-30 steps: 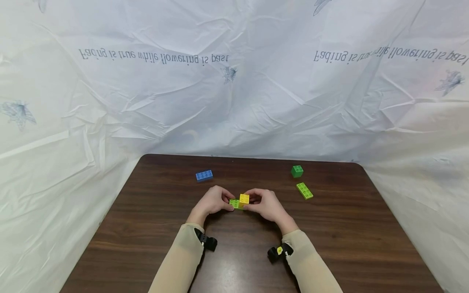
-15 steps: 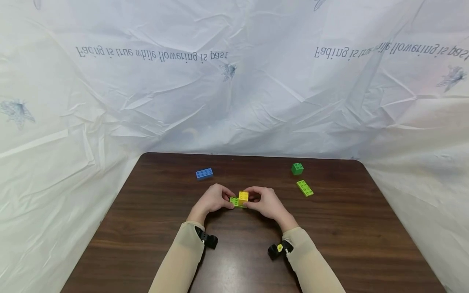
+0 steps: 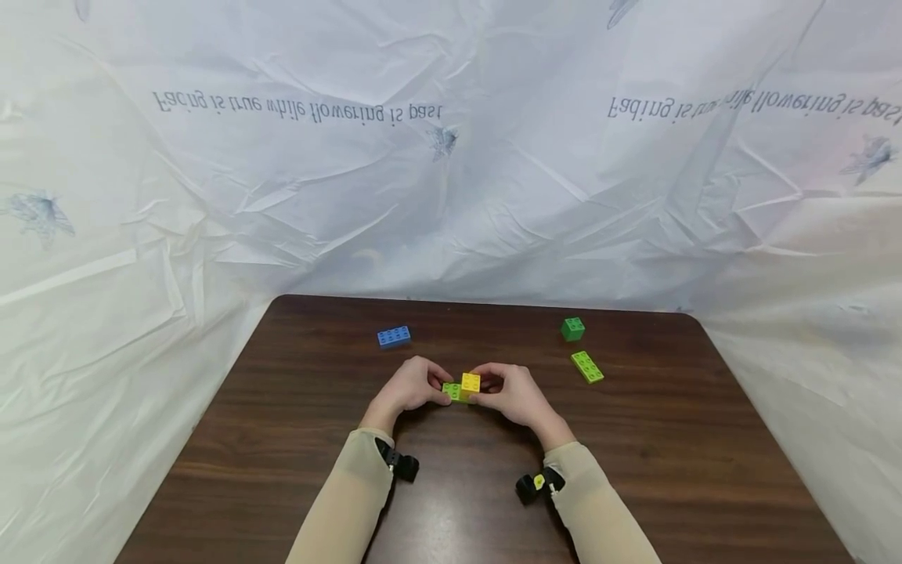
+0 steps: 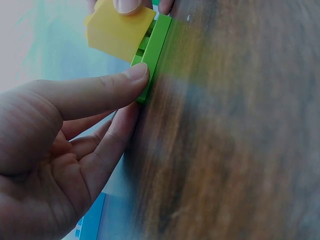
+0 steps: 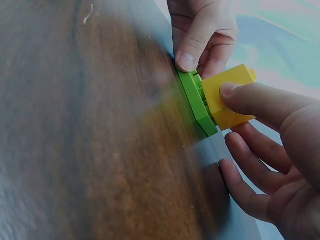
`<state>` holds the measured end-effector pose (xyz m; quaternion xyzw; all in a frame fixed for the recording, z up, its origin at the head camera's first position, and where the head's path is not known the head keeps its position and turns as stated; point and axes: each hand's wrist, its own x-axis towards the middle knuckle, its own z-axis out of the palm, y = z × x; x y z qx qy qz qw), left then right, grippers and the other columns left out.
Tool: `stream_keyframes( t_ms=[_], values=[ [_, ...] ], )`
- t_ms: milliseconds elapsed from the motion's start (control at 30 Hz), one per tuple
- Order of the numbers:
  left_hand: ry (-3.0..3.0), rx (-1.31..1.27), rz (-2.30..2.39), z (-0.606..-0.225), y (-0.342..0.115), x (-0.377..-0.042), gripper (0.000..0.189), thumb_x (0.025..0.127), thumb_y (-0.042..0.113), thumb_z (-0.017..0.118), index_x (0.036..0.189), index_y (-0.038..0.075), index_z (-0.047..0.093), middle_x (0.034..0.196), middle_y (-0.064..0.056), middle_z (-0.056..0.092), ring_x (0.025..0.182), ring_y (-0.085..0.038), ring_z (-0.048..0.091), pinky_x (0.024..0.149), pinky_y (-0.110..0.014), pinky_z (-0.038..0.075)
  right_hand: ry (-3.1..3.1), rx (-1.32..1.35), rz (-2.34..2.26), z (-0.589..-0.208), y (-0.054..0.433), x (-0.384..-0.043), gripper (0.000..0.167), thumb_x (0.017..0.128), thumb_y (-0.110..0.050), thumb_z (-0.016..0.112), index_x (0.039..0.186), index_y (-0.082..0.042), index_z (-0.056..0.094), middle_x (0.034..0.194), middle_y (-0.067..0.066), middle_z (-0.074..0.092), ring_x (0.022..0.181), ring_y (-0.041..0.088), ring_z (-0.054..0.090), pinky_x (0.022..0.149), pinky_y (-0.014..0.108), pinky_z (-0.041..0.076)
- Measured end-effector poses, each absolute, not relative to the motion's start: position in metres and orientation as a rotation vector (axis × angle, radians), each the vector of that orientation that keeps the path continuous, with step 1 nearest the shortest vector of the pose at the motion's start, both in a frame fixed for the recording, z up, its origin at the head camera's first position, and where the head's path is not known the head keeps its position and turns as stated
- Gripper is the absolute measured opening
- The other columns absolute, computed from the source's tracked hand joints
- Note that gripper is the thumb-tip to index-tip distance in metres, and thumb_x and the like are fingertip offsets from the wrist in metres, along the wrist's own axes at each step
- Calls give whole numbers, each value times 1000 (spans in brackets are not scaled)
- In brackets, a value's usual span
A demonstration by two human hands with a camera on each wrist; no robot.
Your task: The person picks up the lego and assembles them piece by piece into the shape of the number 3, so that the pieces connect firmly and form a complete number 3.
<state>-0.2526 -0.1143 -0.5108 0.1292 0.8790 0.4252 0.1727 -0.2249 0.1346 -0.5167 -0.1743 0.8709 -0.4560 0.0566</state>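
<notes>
My left hand (image 3: 412, 384) pinches the left end of a lime-green building plate (image 3: 452, 390) between thumb and fingers, low over the table. From the right, my right hand (image 3: 517, 395) pinches a yellow building brick (image 3: 470, 382) over the plate's other end. In the left wrist view, the yellow brick (image 4: 110, 30) overlaps the green plate (image 4: 156, 45), with studs showing in a narrow gap between them. The right wrist view has my thumb on the yellow brick's (image 5: 227, 116) side, with the remaining fingers loosely bent below it. Parts of the plate are hidden behind the brick and fingertips.
A blue brick (image 3: 393, 337) lies at the back left of the dark wooden table (image 3: 634, 446). Back right are a green brick (image 3: 573, 329) and another lime-green plate (image 3: 587, 366). A white printed sheet (image 3: 451, 211) hangs behind the table's far edge.
</notes>
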Motion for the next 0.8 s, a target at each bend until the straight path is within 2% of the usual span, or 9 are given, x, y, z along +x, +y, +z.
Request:
stream_keyframes(
  t_ms=[333,800],
  values=[
    [2493,373,1215,-513,-115,-252,27,87,12,92,112,12,84,93,1,69,84,-19,63,76,-36,55,2657,-574,-1372,-516,132,-224,32,92,-21,89,122,-19,78,107,-5,75,96,12,71,83,32,61],
    [2507,375,1218,-514,-113,-249,27,86,13,92,112,12,84,92,1,69,84,-19,63,75,-36,55,2647,-505,-1404,-522,137,-223,35,89,-24,91,122,-20,79,107,-6,76,97,13,73,84,33,61]
  ],
)
